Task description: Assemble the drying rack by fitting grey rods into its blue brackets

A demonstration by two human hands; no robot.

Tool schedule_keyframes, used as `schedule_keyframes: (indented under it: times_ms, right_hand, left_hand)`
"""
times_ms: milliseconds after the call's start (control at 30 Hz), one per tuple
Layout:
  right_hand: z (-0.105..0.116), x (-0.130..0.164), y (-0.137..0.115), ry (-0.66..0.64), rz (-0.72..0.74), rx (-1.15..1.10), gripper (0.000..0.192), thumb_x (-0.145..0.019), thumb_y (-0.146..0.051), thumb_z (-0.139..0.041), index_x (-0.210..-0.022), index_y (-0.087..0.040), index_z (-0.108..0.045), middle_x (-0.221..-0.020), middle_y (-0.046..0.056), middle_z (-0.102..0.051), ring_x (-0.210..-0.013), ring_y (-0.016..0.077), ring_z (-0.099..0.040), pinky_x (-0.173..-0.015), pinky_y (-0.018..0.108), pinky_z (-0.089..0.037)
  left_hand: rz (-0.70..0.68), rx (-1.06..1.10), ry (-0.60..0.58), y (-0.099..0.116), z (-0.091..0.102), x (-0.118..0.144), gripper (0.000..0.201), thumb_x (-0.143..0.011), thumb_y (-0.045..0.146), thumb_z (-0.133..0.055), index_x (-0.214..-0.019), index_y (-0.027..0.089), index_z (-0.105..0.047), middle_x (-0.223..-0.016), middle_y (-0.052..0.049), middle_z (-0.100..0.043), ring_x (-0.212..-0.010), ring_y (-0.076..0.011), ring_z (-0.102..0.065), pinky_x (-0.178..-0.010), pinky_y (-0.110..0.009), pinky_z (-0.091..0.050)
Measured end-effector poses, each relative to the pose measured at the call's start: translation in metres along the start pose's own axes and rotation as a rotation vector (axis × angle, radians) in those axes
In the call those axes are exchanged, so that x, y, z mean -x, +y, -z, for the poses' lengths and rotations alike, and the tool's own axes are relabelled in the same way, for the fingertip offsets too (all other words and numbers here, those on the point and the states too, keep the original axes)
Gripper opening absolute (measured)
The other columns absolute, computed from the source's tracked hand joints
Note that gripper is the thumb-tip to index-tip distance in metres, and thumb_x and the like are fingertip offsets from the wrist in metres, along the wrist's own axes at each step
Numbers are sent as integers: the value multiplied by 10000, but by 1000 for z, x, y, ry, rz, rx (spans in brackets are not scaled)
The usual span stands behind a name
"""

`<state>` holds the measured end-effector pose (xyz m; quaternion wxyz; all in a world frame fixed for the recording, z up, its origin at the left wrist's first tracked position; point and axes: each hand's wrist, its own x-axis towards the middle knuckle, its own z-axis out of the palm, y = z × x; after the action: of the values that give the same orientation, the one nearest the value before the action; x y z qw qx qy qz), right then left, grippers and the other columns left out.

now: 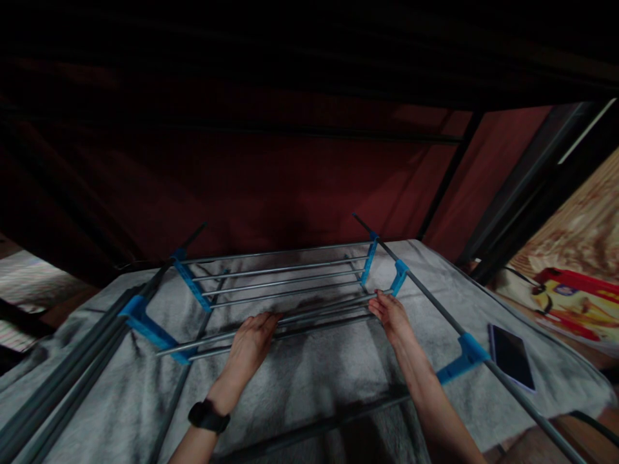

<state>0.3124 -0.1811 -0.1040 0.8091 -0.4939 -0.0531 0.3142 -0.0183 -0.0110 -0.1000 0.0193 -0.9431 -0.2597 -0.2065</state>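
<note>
A rack frame of grey metal tubes joined by blue plastic brackets lies on a grey blanket (333, 367). My left hand (254, 338), a black watch (209, 417) on its wrist, is wrapped round a loose-ended metal tube (213, 340). The tube's left end sticks out past the left blue bracket (152, 330). At the tube's right end, my right hand (391, 314) pinches it close to the right blue bracket (399, 277). Another crossbar runs just below it. Farther back, several crossbars (285, 280) span the far pair of brackets.
Several long tubes (72, 380) lie bundled at the left. Near the right side pole (435, 309) is another blue bracket (467, 357), with a phone (511, 356) beside it. Dark metal posts and a dark red panel (290, 187) stand behind. A red and yellow package (580, 299) lies far right.
</note>
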Motion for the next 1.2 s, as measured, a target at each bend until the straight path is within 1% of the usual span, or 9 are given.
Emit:
schedule_keyframes:
  times_ms: [133,300,400,567,733,867,1033,1200]
  right_hand:
    - [0,-1,-1,-6,6,-6,242,-743,-256,-905,-848,-194,-695,-736,12,-686,-655,146,-682,-628,217,-606]
    - [1,-1,-1,-29,0,-18,243,-754,-259,-905,-850,-199,-690,-741,11,-686,-674,153,-693,-643,229,-613]
    - [2,-1,0,-36,-7,-28,248,-747,-254,-909,-834,-204,-682,-746,9,-685,-675,152,-693,-640,231,-616]
    - [4,-2,0,-37,-7,-38,259,-740,-251,-914,-843,-221,-678,-764,2,-693,-677,151,-689,-626,235,-618]
    - [6,-4,1,-44,-14,-39,250,-744,-255,-907,-858,-217,-688,-753,7,-693,-686,149,-691,-638,231,-619]
    - [8,-3,3,-52,-16,-41,267,-747,-289,-918,-839,-209,-680,-765,13,-703,-706,148,-695,-658,231,-622]
    - [11,-1,3,-51,-20,-36,307,-721,-307,-938,-819,-200,-668,-794,28,-720,-703,149,-698,-656,224,-618]
    - [12,-2,3,-56,-27,-37,310,-698,-307,-942,-816,-198,-677,-800,32,-728,-711,153,-702,-662,230,-622]
  left_hand:
    - [-2,12,0,-1,-1,0,390,-1004,119,-411,-1279,209,-673,-1103,-91,-762,-970,-253,-728,-897,-412,-558]
    - [15,28,-27,0,3,-3,426,-968,86,-416,-1277,225,-676,-1099,-89,-761,-961,-251,-721,-868,-400,-556]
    - [18,19,-26,0,4,-3,434,-956,74,-415,-1268,225,-677,-1095,-85,-764,-958,-243,-720,-888,-400,-554]
    - [25,24,-8,0,4,-3,418,-966,88,-411,-1253,223,-684,-1070,-81,-764,-953,-254,-722,-900,-419,-551]
    - [27,18,-18,2,7,-5,411,-1008,128,-380,-1273,218,-681,-1063,-83,-768,-959,-254,-720,-892,-411,-537]
    - [49,23,-33,3,6,-6,376,-1048,215,-380,-1266,221,-686,-1062,-82,-768,-955,-252,-715,-882,-404,-532]
    - [36,54,-19,3,2,-4,351,-1065,314,-408,-1248,216,-692,-1043,-85,-768,-937,-251,-710,-859,-396,-536]
    - [26,35,20,2,0,-3,359,-1073,340,-411,-1283,222,-676,-1019,-80,-768,-908,-242,-708,-850,-387,-532]
